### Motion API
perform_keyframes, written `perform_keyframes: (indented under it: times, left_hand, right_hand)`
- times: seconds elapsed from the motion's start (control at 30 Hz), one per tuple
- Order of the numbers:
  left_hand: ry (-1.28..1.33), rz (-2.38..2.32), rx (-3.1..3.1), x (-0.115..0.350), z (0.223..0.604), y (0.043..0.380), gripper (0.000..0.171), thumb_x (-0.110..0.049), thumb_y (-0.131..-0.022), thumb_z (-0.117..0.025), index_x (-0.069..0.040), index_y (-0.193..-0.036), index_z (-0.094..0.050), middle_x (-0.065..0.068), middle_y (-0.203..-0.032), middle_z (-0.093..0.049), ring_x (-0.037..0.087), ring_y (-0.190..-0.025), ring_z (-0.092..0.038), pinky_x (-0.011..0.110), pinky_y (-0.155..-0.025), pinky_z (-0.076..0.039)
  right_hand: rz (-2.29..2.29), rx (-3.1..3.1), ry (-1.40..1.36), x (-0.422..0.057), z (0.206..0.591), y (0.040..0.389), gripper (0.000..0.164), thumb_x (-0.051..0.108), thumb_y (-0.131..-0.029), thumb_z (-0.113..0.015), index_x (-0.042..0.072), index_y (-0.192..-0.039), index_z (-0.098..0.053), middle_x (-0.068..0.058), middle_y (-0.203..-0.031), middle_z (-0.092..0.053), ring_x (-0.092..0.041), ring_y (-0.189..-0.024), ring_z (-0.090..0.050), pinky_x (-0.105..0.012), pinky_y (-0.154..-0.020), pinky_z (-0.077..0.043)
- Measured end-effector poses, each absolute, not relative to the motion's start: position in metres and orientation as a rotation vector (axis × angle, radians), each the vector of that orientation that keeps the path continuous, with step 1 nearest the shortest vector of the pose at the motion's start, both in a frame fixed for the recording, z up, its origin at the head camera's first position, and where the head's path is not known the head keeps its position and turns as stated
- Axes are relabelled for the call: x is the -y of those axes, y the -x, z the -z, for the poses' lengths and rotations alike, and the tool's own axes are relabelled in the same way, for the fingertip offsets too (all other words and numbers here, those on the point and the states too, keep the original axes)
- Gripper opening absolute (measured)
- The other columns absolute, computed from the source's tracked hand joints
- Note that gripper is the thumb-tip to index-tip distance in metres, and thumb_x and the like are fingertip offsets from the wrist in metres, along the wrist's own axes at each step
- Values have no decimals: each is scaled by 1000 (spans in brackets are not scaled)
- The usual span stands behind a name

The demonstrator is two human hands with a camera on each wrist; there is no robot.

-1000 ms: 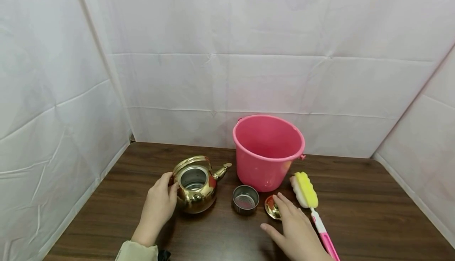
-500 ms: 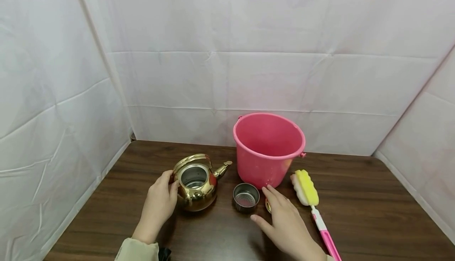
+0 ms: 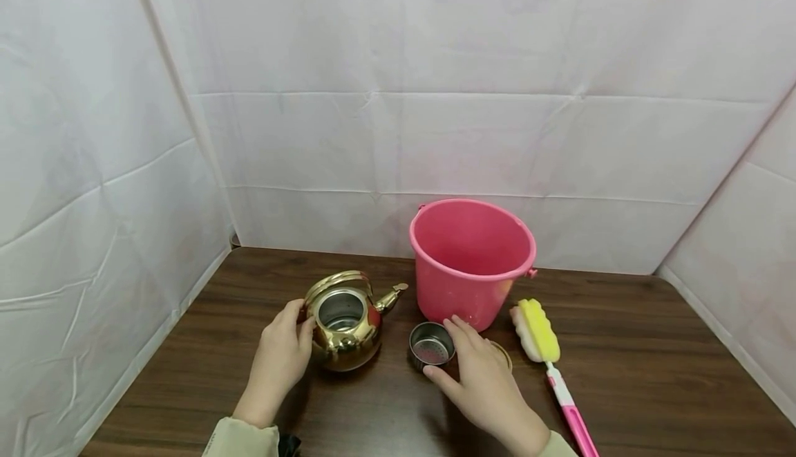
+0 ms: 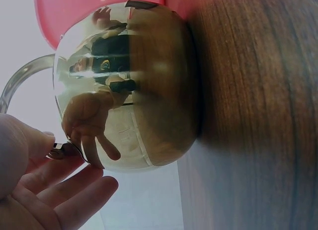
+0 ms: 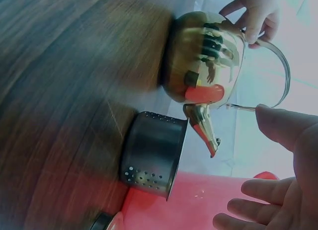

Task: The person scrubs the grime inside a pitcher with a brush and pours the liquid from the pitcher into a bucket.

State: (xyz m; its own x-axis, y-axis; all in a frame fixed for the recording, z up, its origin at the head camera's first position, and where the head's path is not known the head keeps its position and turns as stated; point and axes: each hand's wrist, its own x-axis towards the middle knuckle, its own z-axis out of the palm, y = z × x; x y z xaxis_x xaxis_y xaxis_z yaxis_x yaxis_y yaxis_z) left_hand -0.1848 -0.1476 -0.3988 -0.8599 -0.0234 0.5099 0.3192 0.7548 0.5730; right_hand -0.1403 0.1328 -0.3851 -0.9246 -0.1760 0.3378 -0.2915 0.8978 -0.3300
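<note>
A shiny gold teapot (image 3: 345,350) stands lidless on the table, its arched handle raised and its spout toward the right. My left hand (image 3: 280,353) pinches the base of the handle between thumb and finger, as the left wrist view shows. Right of the teapot sits a round metal infuser (image 3: 430,350) with a perforated bottom. My right hand (image 3: 488,389) hovers beside it with fingers spread, holding nothing; the right wrist view shows a gap between those fingers and the infuser (image 5: 153,153). Behind the right hand, the teapot's gold lid (image 3: 508,357) is mostly hidden.
A pink bucket (image 3: 460,298) stands just behind the infuser. To the right lies a sponge brush (image 3: 539,332) with a yellow and white head and a pink and white handle. White cloth walls (image 3: 398,139) enclose the dark wooden table (image 3: 659,360) at the back and sides.
My right hand has moved left from over the lid to beside the infuser, covering the lid differently. The left hand and teapot have stayed in place.
</note>
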Motion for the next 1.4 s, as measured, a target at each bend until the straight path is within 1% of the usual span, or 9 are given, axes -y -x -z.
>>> perform_keyframes:
  times: [0.1, 0.23, 0.5, 0.87, 1.17, 1.4]
  left_hand:
    - [222, 926, 2457, 147, 398, 185, 24, -4, -91, -59, 6, -113, -56, 22, -101, -64, 37, -91, -66, 46, -72, -54]
    - [216, 930, 2461, 147, 397, 185, 24, -4, -91, -59, 5, -113, -56, 22, -100, -64, 36, -91, -66, 46, -73, -54]
    - [222, 924, 2451, 146, 399, 183, 23, -3, -90, -60, 5, -111, -56, 21, -99, -65, 36, -91, -66, 46, -73, -55]
    - [231, 923, 2434, 147, 398, 184, 23, -2, -90, -60, 6, -111, -56, 22, -99, -65, 36, -91, -66, 46, -73, -55]
    - [216, 929, 2442, 148, 397, 185, 23, -2, -90, -60, 5, -111, -56, 22, -99, -65, 36, -91, -66, 46, -73, -55]
    - [211, 938, 2440, 147, 398, 185, 22, -2, -89, -61, 4, -110, -57, 21, -98, -65, 35, -91, -66, 46, -74, -55]
  right_hand:
    - [-552, 2765, -350, -130, 385, 142, 70, 43, -80, -72, 5, -135, -50, -14, -139, -50, -28, -128, -49, -55, -98, -41]
    - [-578, 2786, -349, -127, 384, 144, 70, 44, -81, -72, 7, -136, -49, -12, -140, -50, -27, -129, -48, -56, -99, -40]
    - [-628, 2780, -418, -118, 383, 148, 68, 41, -83, -70, 3, -136, -48, -14, -140, -49, -29, -131, -45, -53, -103, -39]
    - [-628, 2795, -451, -104, 377, 158, 68, 44, -85, -67, 6, -137, -46, -11, -143, -46, -28, -133, -43, -50, -106, -38]
    - [-633, 2749, -529, -91, 370, 173, 67, 41, -86, -66, 3, -138, -45, -16, -141, -48, -29, -131, -45, -50, -105, -38]
    - [-673, 2763, -550, -79, 361, 179, 70, 43, -86, -66, 5, -140, -43, -12, -144, -45, -26, -133, -43, -48, -106, -38]
